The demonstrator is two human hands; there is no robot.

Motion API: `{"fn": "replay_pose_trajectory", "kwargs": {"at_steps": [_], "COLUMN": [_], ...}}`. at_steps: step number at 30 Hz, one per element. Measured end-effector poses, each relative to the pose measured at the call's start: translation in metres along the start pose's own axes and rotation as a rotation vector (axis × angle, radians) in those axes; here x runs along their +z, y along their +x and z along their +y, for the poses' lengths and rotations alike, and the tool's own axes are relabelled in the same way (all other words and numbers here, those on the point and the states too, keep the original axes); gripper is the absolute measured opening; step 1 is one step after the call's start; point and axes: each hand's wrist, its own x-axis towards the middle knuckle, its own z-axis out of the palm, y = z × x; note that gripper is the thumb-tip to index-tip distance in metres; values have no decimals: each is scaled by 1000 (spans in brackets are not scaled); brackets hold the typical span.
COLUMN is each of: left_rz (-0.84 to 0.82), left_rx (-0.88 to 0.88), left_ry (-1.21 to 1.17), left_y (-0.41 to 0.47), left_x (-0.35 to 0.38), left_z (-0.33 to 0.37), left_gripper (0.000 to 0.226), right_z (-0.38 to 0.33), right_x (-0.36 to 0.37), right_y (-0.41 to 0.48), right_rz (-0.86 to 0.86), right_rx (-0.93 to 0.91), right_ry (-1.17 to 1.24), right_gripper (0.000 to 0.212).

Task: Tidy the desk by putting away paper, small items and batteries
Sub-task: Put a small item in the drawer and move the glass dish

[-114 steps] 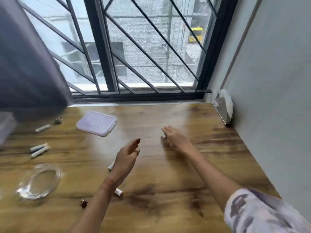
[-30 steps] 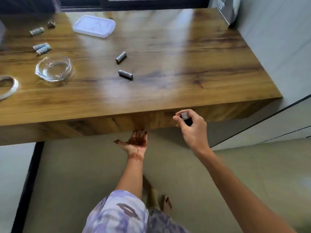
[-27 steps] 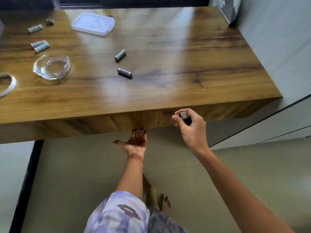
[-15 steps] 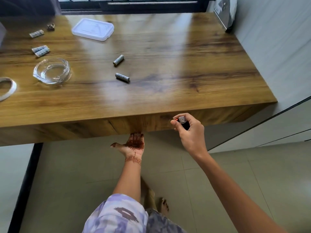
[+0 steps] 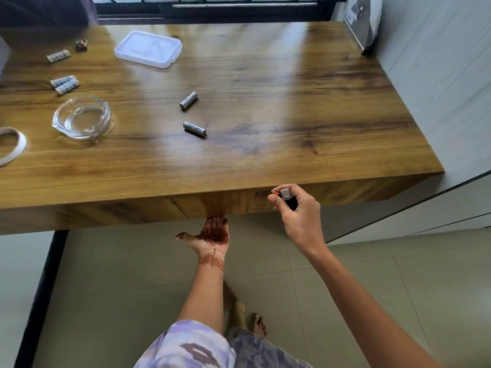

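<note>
Probably a drawer is wanted: the left hand [image 5: 211, 237] lies palm-up, fingertips hidden under the near edge of the desk [image 5: 265, 160] so their curl is unclear, while the right hand [image 5: 297, 211] pinches the small black item [image 5: 289, 200] just before that edge, so pull straight and steadily.

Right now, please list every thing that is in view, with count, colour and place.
desk: one, brown, below the window.
grey batteries: two, grey, desk middle.
pale batteries: three, white, desk's left.
glass dish: one, clear, left.
plastic lid: one, clear, far side.
tape ring: one, white, left edge.
small item: one, brown, far left.
USB stick: one, black, in right hand.
left hand: one, palm up, under desk's front edge.
right hand: one, fingers pinch the USB stick.
</note>
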Motion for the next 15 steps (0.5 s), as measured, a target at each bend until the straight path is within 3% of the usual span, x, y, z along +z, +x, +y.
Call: {"fn": "replay_pose_trajectory", "kwargs": {"at_steps": [15], "left_rz": [92], "left_rx": [-10], "left_ry": [50], "left_y": [-47], "left_x": [-33], "left_z": [0], "left_gripper": [104], "right_z": [-11], "right_x": [7], "right_y": [-8], "right_rz": [-44], "right_rx": [-40], "right_ry": [45], "right_gripper": [7]}}
